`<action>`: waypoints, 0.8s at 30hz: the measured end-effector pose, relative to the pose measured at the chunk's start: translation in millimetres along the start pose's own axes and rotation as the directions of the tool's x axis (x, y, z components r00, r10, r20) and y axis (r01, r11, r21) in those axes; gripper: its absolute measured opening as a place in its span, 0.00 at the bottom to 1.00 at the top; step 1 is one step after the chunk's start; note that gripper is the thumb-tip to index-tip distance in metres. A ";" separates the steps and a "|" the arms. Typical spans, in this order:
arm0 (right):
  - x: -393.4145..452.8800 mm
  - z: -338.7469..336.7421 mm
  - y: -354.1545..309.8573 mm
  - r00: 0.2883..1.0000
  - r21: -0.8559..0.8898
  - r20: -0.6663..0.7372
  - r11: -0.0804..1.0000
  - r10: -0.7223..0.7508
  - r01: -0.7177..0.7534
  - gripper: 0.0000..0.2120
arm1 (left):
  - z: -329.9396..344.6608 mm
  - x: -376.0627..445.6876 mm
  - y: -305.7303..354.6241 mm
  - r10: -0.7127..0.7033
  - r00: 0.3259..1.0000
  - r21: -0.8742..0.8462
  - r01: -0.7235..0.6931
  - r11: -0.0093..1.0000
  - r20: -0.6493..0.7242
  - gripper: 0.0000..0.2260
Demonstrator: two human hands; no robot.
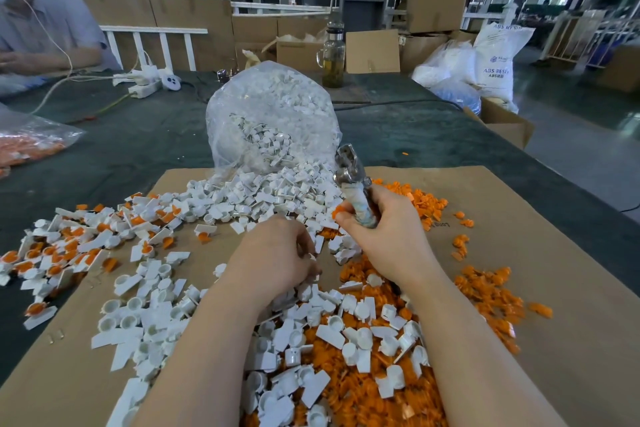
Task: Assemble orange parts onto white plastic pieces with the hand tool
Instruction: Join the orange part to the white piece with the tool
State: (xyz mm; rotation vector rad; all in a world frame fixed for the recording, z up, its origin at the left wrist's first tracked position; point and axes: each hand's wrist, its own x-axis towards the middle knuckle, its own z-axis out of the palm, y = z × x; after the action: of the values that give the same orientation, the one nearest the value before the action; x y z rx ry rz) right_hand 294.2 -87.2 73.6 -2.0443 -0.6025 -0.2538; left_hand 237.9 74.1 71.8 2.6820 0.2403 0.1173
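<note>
My right hand (382,236) grips the wrapped handle of a metal hand tool (349,166), whose head points up and away. Its fingertips also pinch a small orange part (337,211). My left hand (277,258) is curled, knuckles up, over loose white plastic pieces (277,191), and its fingers seem to hold a white piece that is mostly hidden. Orange parts (374,388) lie heaped under and right of my forearms. Assembled white pieces with orange inserts (69,250) lie in a pile at the left.
A clear bag of white pieces (273,118) spills open onto the cardboard sheet (571,340). A bag of orange parts (27,146) lies far left near another person's sleeve (52,24). A glass jar (334,59), power strip (145,85) and boxes stand behind.
</note>
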 end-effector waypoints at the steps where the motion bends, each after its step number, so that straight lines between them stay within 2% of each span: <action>1: 0.2 0.3 0.1 1.000 -0.007 -0.001 1.000 0.005 -0.005 0.06 | 0.6 -0.1 -0.4 0.014 1.000 -0.001 -0.014 1.000 -0.003 0.07; 7: 0.2 0.1 -0.4 1.000 -0.006 -0.021 1.000 0.019 -0.019 0.06 | 5.3 1.2 0.1 0.025 0.998 -0.079 -0.029 0.996 -0.049 0.05; 10: 0.1 0.0 -0.8 0.999 0.003 -0.029 1.000 0.018 -0.018 0.05 | 5.1 2.4 0.0 -0.065 0.991 -0.280 0.029 0.959 -0.120 0.05; 14: -0.1 0.6 -0.5 1.000 0.024 -0.008 1.000 0.019 -0.018 0.05 | -0.3 2.0 4.2 -0.212 0.960 -0.600 0.061 0.798 -0.184 0.06; 17: -0.5 0.7 -1.1 1.000 0.043 -0.011 0.999 0.010 -0.009 0.05 | -3.9 1.4 10.5 -0.299 0.942 -0.796 0.063 0.601 -0.150 0.10; 21: -0.6 0.4 -1.7 1.000 0.071 -0.029 0.997 0.008 -0.006 0.04 | -5.0 0.4 19.0 -0.354 0.934 -0.921 0.089 0.380 -0.056 0.15; 24: -0.6 0.1 -1.9 0.999 0.091 -0.050 0.996 0.006 -0.001 0.05 | -4.6 -1.3 20.5 -0.349 0.937 -0.941 0.097 0.323 -0.023 0.14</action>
State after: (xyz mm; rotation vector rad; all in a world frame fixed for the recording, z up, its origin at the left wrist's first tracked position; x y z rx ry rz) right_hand 292.7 -86.5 74.8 -1.9452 -0.5697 -0.2700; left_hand 239.1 57.6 84.8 1.4129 0.4534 0.3552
